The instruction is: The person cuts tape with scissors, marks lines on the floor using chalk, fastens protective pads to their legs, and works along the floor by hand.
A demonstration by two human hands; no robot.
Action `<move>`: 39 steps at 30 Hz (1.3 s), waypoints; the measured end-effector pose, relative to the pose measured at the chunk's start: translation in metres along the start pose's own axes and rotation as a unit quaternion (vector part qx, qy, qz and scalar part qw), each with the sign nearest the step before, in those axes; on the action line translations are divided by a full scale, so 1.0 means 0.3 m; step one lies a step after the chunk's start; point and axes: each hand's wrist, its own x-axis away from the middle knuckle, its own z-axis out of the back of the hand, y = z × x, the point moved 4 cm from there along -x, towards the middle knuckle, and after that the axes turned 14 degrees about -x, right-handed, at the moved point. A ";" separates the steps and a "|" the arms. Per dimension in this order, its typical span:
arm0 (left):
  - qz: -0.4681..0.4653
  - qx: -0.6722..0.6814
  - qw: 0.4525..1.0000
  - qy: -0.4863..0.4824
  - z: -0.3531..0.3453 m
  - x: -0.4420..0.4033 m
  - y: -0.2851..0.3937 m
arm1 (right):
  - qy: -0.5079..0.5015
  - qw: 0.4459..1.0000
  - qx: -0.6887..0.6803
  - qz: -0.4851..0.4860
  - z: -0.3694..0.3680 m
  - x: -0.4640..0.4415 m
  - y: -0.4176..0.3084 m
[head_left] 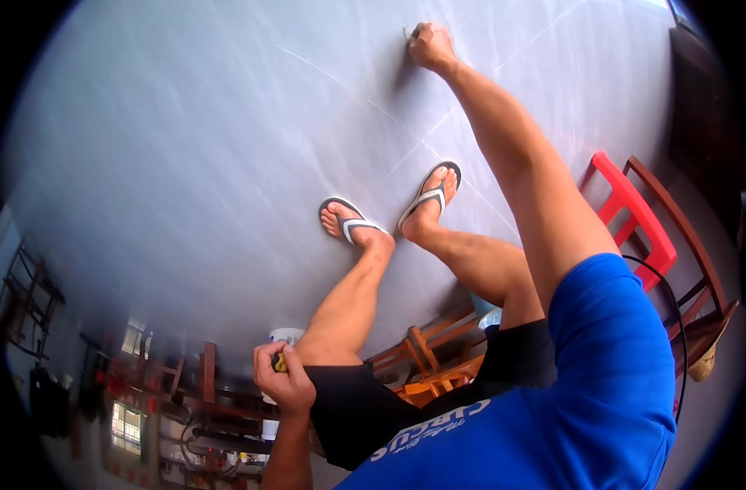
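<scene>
My right hand (432,46) reaches far out over the grey tiled floor (226,131), its fingers closed round something small, with a pale tip and a dark part showing beside them. Close to my left knee, my left hand (284,380) is curled round a small yellow and black object (280,361), mostly hidden by the fingers. Thin pale lines cross the floor between my right hand and my feet. My feet, in a left flip-flop (353,222) and a right flip-flop (428,196), rest on the tiles.
A red plastic chair (634,208) and a brown wooden chair (683,220) stand at the right, with a black cable (681,327) near them. Behind my legs are an orange-brown wooden stool (426,359) and a white bucket (286,335). Dark wooden furniture (208,371) lies at lower left.
</scene>
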 end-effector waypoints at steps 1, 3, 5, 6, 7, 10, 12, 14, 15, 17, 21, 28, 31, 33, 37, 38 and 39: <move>0.004 -0.002 1.000 -0.005 0.007 0.002 0.015 | -0.026 0.997 -0.060 -0.030 0.002 0.045 0.013; 0.008 0.002 1.000 -0.001 0.005 0.004 0.033 | -0.070 0.979 -0.178 -0.075 0.026 0.096 -0.007; -0.006 0.001 1.000 -0.009 -0.004 0.021 0.022 | -0.137 0.911 -0.362 -0.146 0.064 0.209 -0.045; -0.011 -0.004 1.000 -0.014 0.002 0.027 0.043 | -0.164 0.868 -0.440 -0.165 0.098 0.281 -0.059; -0.018 -0.009 1.000 -0.016 0.004 0.024 0.064 | -0.189 0.817 -0.514 -0.179 0.137 0.347 -0.087; -0.061 -0.023 0.998 -0.026 0.000 0.042 0.108 | -0.195 0.705 -0.653 -0.195 0.270 0.558 -0.169; -0.087 -0.025 0.995 -0.034 -0.020 0.029 0.161 | -0.185 0.680 -0.684 -0.188 0.377 0.680 -0.235; -0.104 -0.030 0.992 -0.060 -0.036 0.056 0.207 | -0.160 0.670 -0.697 -0.201 0.461 0.824 -0.288; -0.123 -0.034 0.989 -0.072 -0.052 0.084 0.230 | -0.150 0.674 -0.695 -0.200 0.503 0.884 -0.301; -0.172 -0.053 0.980 -0.081 -0.099 0.106 0.298 | -0.130 0.667 -0.710 -0.184 0.581 0.942 -0.329; -0.277 -0.122 0.947 -0.104 -0.135 0.202 0.375 | -0.068 0.630 -0.756 -0.163 0.721 1.169 -0.361; -0.380 -0.181 0.900 -0.114 -0.030 0.193 0.203 | 0.061 0.565 -0.816 -0.107 0.805 1.661 -0.346; -0.312 -0.253 0.906 -0.135 0.061 0.128 0.094 | 0.133 0.556 -0.815 -0.093 0.808 1.916 -0.260; -0.262 -0.276 0.915 -0.135 0.125 0.094 -0.012 | 0.188 0.545 -0.813 -0.081 0.754 2.125 -0.213; -0.281 -0.359 0.882 -0.117 0.246 0.085 -0.209 | 0.324 0.520 -0.785 -0.095 0.681 2.585 -0.069; -0.291 -0.373 0.873 -0.119 0.277 0.112 -0.243 | 0.362 0.514 -0.769 -0.118 0.663 2.687 -0.004; -0.301 -0.390 0.861 -0.125 0.292 0.146 -0.251 | 0.402 0.504 -0.751 -0.146 0.641 2.801 0.053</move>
